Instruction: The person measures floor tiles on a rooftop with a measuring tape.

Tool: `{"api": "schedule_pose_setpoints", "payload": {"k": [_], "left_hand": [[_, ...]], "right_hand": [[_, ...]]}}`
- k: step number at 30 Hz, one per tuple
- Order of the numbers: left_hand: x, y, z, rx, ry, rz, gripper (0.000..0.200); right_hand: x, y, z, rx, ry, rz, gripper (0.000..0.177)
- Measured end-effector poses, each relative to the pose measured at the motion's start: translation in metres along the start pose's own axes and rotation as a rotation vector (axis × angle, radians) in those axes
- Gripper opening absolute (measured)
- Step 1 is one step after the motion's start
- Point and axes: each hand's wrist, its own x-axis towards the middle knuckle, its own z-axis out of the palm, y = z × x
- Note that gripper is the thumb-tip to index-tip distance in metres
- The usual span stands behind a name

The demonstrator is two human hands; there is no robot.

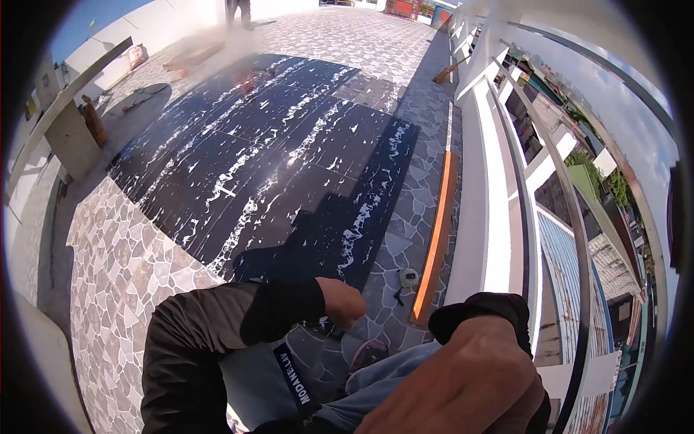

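Note:
My left hand (343, 302) is closed, above my lap at the near edge of the dark tiles (282, 166) with white streaks; what it may hold is hidden. Larger and nearer the camera, my right hand (473, 369) is bent back towards me at the lower right, its fingertips hidden. Between the tiles and the parapet lies a long orange bar (437, 239), with a small round tape measure-like item (408, 277) beside its near end.
A white parapet with metal railings (578, 289) runs along the right, with rooftops below. A broom (447, 71) leans there. Stone-patterned floor (108, 289) surrounds the tiles. At the back left, a person's legs (238, 11) stand near dust. A grey block (72, 145) stands at left.

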Motion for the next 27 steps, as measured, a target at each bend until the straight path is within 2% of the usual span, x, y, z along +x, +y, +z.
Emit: {"api": "schedule_pose_setpoints", "payload": {"k": [2, 3, 6, 9, 14, 15, 16, 18, 19, 20, 21, 22, 23, 25, 26, 27], "left_hand": [[-0.001, -0.001, 0.006, -0.015, 0.038, 0.002, 0.025], [0.001, -0.001, 0.008, -0.021, 0.035, -0.007, 0.025], [-0.001, 0.005, 0.001, 0.037, 0.004, -0.013, 0.023], [-0.009, 0.004, -0.001, -0.074, 0.081, -0.021, 0.023], [-0.009, 0.000, 0.003, -0.018, 0.104, -0.040, 0.022], [-0.005, -0.001, 0.004, -0.026, 0.136, 0.001, 0.022], [-0.010, -0.007, 0.004, -0.028, 0.168, 0.020, 0.023], [-0.031, -0.001, -0.006, -0.039, 0.180, -0.068, 0.025], [-0.024, -0.002, -0.004, -0.041, 0.177, -0.056, 0.026], [-0.024, -0.007, -0.004, -0.056, 0.219, -0.006, 0.027], [-0.016, -0.011, -0.003, -0.048, 0.140, -0.040, 0.027], [-0.017, -0.011, -0.006, -0.083, 0.156, -0.071, 0.026], [-0.024, -0.004, -0.017, -0.125, 0.144, -0.091, 0.026], [-0.028, -0.005, -0.021, -0.081, 0.196, -0.043, 0.027], [-0.034, -0.004, -0.023, -0.094, 0.222, -0.064, 0.028], [-0.035, -0.007, -0.023, -0.086, 0.217, -0.057, 0.028]], "right_hand": [[0.008, 0.005, -0.008, 0.037, -0.134, -0.038, 0.034], [0.012, 0.012, -0.023, 0.012, -0.327, -0.126, 0.045], [0.013, 0.011, -0.032, -0.033, -0.482, -0.181, 0.047], [0.010, 0.004, -0.041, -0.136, -0.605, 0.072, 0.038], [0.000, 0.001, -0.045, -0.202, -0.440, 0.188, 0.017], [0.002, -0.008, -0.047, -0.161, -0.504, 0.415, 0.017], [0.009, -0.010, -0.051, -0.118, -0.587, 0.630, 0.017], [0.013, -0.008, -0.058, -0.164, -1.274, 0.779, 0.030], [-0.026, -0.006, -0.089, -0.041, -1.316, 0.806, 0.047], [-0.009, -0.018, -0.099, -0.173, -1.211, 0.725, 0.048], [0.000, -0.027, -0.125, -0.365, -1.151, 0.645, 0.053], [-0.009, -0.026, -0.159, -0.392, -0.751, 0.465, 0.052], [-0.025, -0.025, -0.194, -0.469, -0.296, 0.498, 0.043], [-0.046, -0.004, -0.271, -0.949, 0.397, 0.494, 0.041], [-0.068, 0.012, -0.317, -1.362, 0.469, 0.616, 0.041], [-0.100, 0.030, -0.358, -1.877, 0.341, 0.818, 0.043]]}}
